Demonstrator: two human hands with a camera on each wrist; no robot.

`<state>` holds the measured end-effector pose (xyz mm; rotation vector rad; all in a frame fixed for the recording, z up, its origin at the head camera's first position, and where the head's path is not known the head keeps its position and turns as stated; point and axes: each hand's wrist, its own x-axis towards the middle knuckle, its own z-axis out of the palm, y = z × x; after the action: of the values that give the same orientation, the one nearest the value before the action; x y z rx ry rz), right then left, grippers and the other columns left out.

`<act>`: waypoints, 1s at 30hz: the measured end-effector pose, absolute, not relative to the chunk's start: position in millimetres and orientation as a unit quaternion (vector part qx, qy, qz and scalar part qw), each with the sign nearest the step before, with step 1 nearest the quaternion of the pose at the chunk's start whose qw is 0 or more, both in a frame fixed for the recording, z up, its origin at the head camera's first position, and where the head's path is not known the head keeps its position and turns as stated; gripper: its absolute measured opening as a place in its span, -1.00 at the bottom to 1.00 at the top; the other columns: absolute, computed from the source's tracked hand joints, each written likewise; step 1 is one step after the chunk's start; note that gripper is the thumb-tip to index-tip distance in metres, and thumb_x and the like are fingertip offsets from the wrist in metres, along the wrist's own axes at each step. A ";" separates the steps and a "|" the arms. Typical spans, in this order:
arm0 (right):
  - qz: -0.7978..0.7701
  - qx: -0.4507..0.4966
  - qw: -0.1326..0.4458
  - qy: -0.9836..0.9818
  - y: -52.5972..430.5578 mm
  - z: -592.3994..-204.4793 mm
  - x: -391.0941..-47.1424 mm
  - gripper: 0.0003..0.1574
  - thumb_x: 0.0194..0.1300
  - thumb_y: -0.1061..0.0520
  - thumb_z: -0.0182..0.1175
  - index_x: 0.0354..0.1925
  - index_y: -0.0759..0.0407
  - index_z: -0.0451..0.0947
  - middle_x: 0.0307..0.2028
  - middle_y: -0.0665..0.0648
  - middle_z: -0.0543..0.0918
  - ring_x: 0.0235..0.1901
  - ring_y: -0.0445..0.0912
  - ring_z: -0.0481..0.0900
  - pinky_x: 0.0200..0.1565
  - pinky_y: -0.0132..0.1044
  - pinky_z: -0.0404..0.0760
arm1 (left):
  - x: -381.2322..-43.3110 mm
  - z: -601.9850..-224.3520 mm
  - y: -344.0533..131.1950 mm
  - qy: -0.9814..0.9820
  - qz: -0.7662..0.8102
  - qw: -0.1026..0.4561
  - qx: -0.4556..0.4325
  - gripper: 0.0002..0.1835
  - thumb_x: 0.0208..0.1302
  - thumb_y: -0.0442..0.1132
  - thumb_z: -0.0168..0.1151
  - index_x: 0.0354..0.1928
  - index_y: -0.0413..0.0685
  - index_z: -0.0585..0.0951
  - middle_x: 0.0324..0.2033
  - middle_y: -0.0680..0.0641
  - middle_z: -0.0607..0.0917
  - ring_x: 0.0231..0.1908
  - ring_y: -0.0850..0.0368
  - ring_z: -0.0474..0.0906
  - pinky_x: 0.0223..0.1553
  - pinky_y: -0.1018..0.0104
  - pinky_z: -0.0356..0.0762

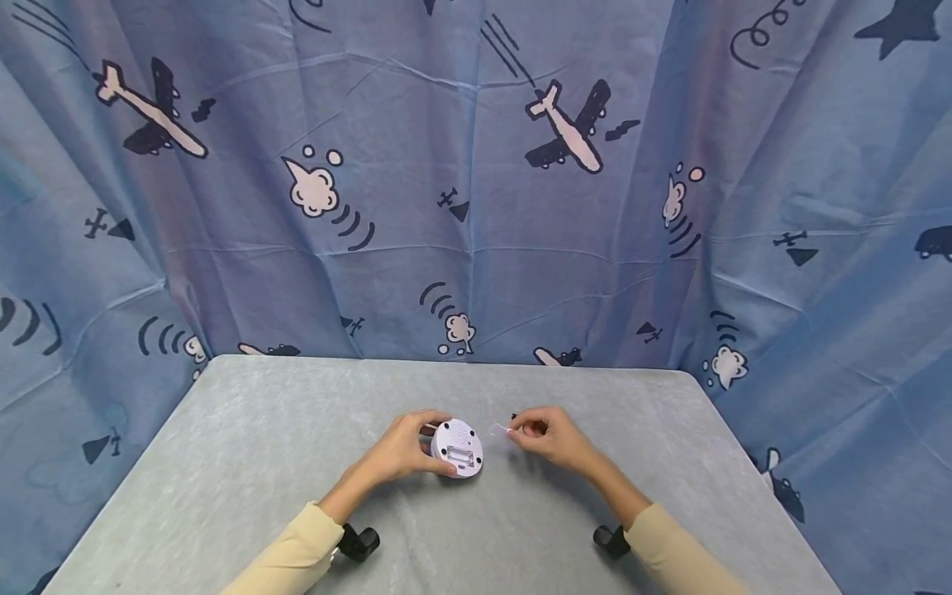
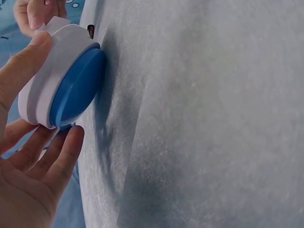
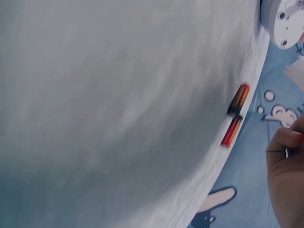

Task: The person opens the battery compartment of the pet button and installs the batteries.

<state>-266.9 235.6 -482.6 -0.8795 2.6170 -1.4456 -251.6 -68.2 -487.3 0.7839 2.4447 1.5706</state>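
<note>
My left hand [image 1: 402, 448] grips a round white battery device [image 1: 461, 453] by its rim, thumb on one side and fingers on the other. Its underside, with dark feet, a speaker-like dot pattern and an uncovered battery compartment, faces the head camera. In the left wrist view a blue dome [image 2: 80, 85] covers its other face. Just to the right, my right hand [image 1: 552, 435] pinches a small pale battery cover [image 3: 296, 72] between thumb and fingers, apart from the device. Parts of the right fingers fall outside the right wrist view.
Two red-and-black batteries, one [image 3: 239, 99] and another [image 3: 232, 132], lie end to end on the grey-covered table [image 1: 297, 430], beyond my right hand. A blue patterned curtain [image 1: 476, 207] hangs behind the table's far edge.
</note>
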 end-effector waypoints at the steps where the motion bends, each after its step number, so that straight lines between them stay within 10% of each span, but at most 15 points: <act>1: -0.461 -0.276 0.013 0.843 239.0 -482.1 -266.8 -0.97 0.31 0.32 0.36 -0.27 0.32 0.72 -0.56 -0.04 0.43 -0.56 -0.24 0.32 -0.53 -0.43 0.27 | -251.5 -487.5 -68.2 0.811 0.520 0.067 0.260 -0.17 -0.13 -0.31 0.72 0.23 -0.39 0.53 0.04 -0.22 0.63 -0.06 -0.09 0.63 -0.15 0.25 0.68; 30: -0.411 -0.293 0.030 0.863 294.9 -484.7 -251.5 -0.94 0.32 0.22 0.40 -0.32 0.18 0.73 -0.59 -0.15 0.41 -0.57 -0.30 0.32 -0.54 -0.42 0.32 | -251.4 -491.8 -68.7 0.813 0.520 0.065 0.255 -0.16 -0.12 -0.29 0.72 0.24 -0.39 0.52 0.01 -0.19 0.64 -0.07 -0.06 0.64 -0.19 0.35 0.66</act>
<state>-251.5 294.9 -484.7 -0.9045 2.6588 -1.2662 -251.4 -68.7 -491.8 0.7682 2.4518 1.5699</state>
